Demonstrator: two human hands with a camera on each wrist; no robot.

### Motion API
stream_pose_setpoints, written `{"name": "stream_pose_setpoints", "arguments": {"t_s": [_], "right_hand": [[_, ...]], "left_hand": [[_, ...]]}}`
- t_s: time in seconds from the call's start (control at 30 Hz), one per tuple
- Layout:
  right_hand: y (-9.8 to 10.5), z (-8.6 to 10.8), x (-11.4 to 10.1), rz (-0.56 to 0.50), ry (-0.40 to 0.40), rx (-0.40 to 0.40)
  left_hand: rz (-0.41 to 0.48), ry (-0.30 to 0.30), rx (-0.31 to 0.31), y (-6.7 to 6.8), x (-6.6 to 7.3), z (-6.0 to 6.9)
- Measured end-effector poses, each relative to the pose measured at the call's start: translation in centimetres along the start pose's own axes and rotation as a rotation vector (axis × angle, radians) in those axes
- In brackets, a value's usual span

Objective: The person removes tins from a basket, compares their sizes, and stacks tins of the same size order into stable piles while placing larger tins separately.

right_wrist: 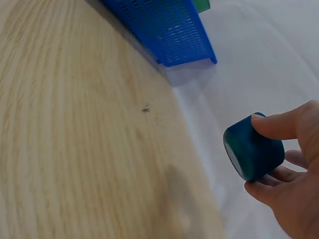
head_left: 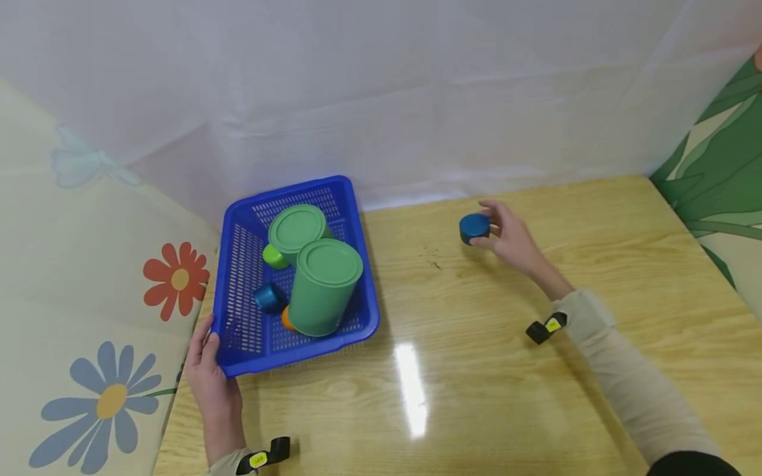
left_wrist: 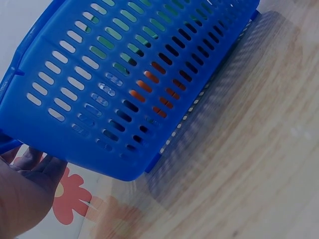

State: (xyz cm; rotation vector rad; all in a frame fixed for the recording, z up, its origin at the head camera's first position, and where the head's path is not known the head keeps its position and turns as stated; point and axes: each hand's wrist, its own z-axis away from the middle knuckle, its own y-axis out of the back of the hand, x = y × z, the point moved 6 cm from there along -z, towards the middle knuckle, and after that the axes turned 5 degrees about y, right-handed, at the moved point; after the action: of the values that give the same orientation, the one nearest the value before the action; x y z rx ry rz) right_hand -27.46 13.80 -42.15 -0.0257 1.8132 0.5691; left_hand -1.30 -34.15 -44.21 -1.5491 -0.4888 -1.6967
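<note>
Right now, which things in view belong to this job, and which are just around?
Seemingly part of the job:
blue piece in the right hand
basket gripped by the left hand
inside: nearer green cylinder, farther green cylinder, second blue piece, orange piece, lime piece

Just around:
white sheet
red flower, grey flower

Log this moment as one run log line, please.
left hand: grips blue basket | right hand: holds blue cylinder outside basket | basket contents: include two green canisters

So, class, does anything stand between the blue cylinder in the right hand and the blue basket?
No separate object shows between the blue cylinder and the basket, just tabletop with dark specks. The basket's raised side faces the right hand, with a green can just behind it.
</note>
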Motion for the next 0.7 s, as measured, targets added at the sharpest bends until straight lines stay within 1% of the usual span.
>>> {"name": "stream_pose_setpoints", "arguments": {"t_s": [0.13,0.27,0.4,0.57,0.7], "right_hand": [[-0.3,0.3,1.0,0.013,-0.041,-0.043],[-0.7,0.5,2.3,0.034,-0.072,-0.069],[-1.1,0.7,3.4,0.089,-0.07,-0.095],[-1.0,1.2,3.8,0.178,-0.06,-0.117],[-0.8,1.5,4.0,0.194,-0.064,-0.125]], "left_hand": [[-0.01,0.003,-0.001,0.0,0.0,0.1],[-0.015,0.002,-0.004,0.0,0.0,0.0],[-0.002,-0.003,0.0,0.1,0.0,0.1],[0.008,-0.013,-0.014,0.0,0.0,0.1],[0.002,-0.018,-0.022,-0.1,0.1,0.2]]}}
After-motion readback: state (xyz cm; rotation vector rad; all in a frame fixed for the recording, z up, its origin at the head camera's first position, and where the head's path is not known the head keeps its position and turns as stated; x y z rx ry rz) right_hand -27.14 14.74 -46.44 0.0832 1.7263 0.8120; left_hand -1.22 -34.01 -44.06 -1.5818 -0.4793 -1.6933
